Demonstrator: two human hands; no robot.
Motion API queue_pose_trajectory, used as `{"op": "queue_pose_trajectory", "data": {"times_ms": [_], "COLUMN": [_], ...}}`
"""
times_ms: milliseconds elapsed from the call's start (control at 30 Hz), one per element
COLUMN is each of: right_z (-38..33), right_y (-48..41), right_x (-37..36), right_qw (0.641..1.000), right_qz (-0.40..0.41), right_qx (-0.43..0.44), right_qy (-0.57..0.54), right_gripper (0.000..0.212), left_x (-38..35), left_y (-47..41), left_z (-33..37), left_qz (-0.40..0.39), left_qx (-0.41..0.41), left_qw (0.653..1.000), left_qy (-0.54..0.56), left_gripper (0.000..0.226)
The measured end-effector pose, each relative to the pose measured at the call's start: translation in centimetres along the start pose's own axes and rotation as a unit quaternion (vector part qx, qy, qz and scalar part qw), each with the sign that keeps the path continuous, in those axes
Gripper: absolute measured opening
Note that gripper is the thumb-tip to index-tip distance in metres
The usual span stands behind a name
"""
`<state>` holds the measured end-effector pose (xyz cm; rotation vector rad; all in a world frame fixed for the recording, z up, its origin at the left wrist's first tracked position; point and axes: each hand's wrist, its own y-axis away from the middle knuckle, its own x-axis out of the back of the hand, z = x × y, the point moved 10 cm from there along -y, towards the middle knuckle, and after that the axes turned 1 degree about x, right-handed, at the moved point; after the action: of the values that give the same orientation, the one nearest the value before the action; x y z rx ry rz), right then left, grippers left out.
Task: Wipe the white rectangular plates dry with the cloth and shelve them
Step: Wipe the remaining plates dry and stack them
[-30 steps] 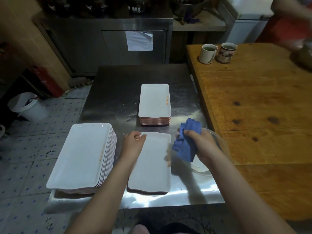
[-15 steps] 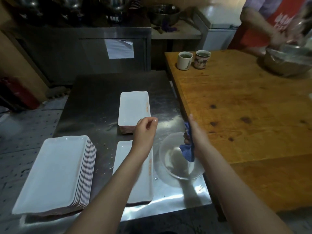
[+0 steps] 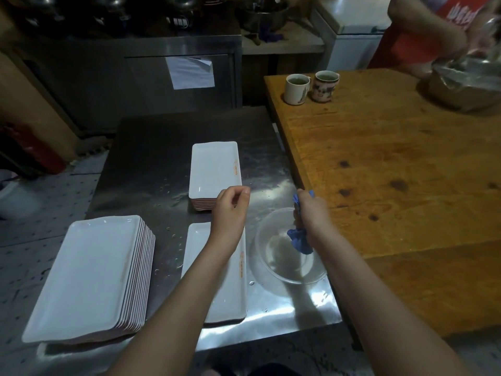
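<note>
**Cloth bunched over a glass bowl, plates on steel**

The right hand (image 3: 311,213) grips a crumpled blue cloth (image 3: 299,241), its fingers curled round the soft bunch above a clear round glass bowl (image 3: 295,279); most of the cloth is hidden behind the hand. The left hand (image 3: 230,210) hangs raised, fingers loosely curled, thumb near the forefinger, with nothing seen in it. White rectangular plates, glossy with rounded corners and reddish undersides, lie on the wet, scuffed steel table (image 3: 162,147): a tall stack of large plates (image 3: 86,275) at the near left corner; a smaller far stack (image 3: 214,169) mid-table, its near corner covered by the left hand; a near plate (image 3: 230,299), half hidden by the left forearm, with an orange mark along its right rim too blurred to read. Whether more lie beneath it cannot be told. To the right, a knotted wooden table (image 3: 393,172) carries two ceramic mugs (image 3: 296,89); another person (image 3: 433,31) is cut off at the top right.
</note>
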<state>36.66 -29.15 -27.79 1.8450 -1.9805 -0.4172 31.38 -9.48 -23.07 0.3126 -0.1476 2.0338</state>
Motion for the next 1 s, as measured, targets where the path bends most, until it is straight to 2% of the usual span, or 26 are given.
{"op": "queue_pose_trajectory", "data": {"times_ms": [167,467,533,633,700,800,900,1000], "right_z": [-0.6,-0.5,0.2,2.1,3.2,3.4,2.5,1.3], "right_y": [0.4,0.1,0.1,-0.1,-0.4,-0.5,-0.2,0.4], "right_x": [0.1,-0.1,-0.3,-0.9,-1.1,-1.0,-0.5,-1.0], "right_qw": [0.999,0.997,0.997,0.995,0.992,0.992,0.994,0.984], "right_qz": [0.007,0.002,-0.022,-0.078,-0.110,-0.114,-0.107,-0.131], "right_qx": [0.030,0.069,0.060,-0.006,-0.042,-0.036,-0.008,0.014], "right_qy": [0.027,0.039,0.052,0.062,0.045,0.029,-0.010,-0.121], "right_gripper": [0.018,0.039,0.040,0.037,0.031,0.013,0.014,0.013], "left_x": [0.7,2.0,2.3,2.7,2.9,3.4,3.9,4.4], "left_y": [0.1,0.7,0.7,0.8,0.8,0.9,1.1,1.2], "left_z": [-0.1,0.0,-0.1,-0.2,-0.1,-0.2,-0.2,0.2], "left_qz": [0.011,0.026,0.029,0.033,0.035,0.042,0.049,0.056], "left_qx": [-0.003,0.006,0.006,0.006,0.005,0.009,0.014,0.017], "left_qw": [1.000,0.999,0.999,0.999,0.999,0.999,0.998,0.996], "left_qy": [0.015,0.020,0.024,0.018,0.021,0.021,0.029,0.061], "left_gripper": [0.012,0.017,0.014,0.015,0.015,0.014,0.012,0.015]}}
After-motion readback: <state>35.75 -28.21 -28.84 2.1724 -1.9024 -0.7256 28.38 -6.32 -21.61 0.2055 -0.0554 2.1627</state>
